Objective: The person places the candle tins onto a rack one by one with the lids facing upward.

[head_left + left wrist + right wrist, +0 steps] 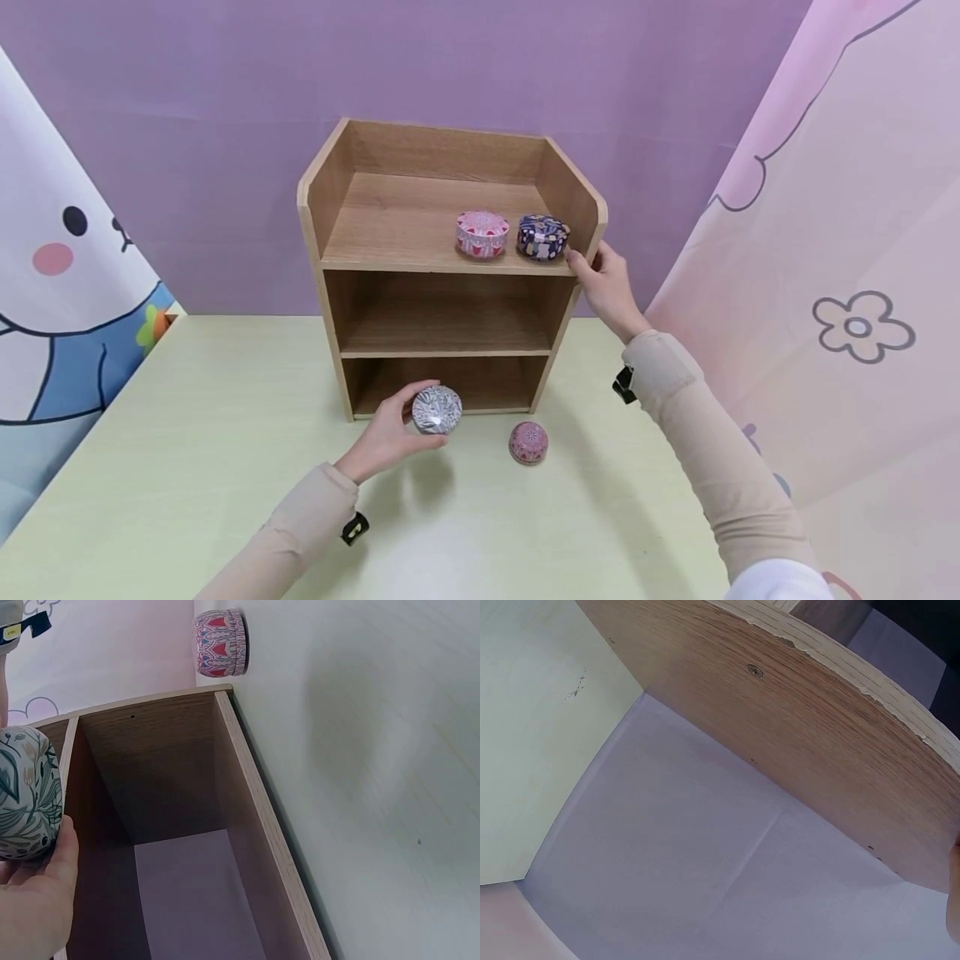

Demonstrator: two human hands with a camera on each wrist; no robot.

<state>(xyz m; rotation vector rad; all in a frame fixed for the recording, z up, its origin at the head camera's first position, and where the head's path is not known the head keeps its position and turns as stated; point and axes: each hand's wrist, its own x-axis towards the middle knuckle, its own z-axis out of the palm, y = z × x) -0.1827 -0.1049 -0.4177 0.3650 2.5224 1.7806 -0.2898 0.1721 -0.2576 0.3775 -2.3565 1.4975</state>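
Note:
My left hand [388, 435] holds a round white tin [437, 409] with a dark leaf pattern between thumb and fingers, above the table and in front of the bottom compartment. In the left wrist view the same tin [28, 793] shows green and tan plant drawings. My right hand [606, 287] grips the right side panel of a wooden shelf [446, 350], thumb at the front and fingers round the outer side. Beside that thumb, on the top board, sits a navy patterned tin [542, 237]. A pink-and-red tin [482, 234] stands left of it.
Another pink patterned tin [528, 442] sits on the pale table [187, 467], in front of the shelf's right corner. A purple cloth [225, 167] hangs behind the shelf. Printed curtains [847, 208] flank the table on both sides.

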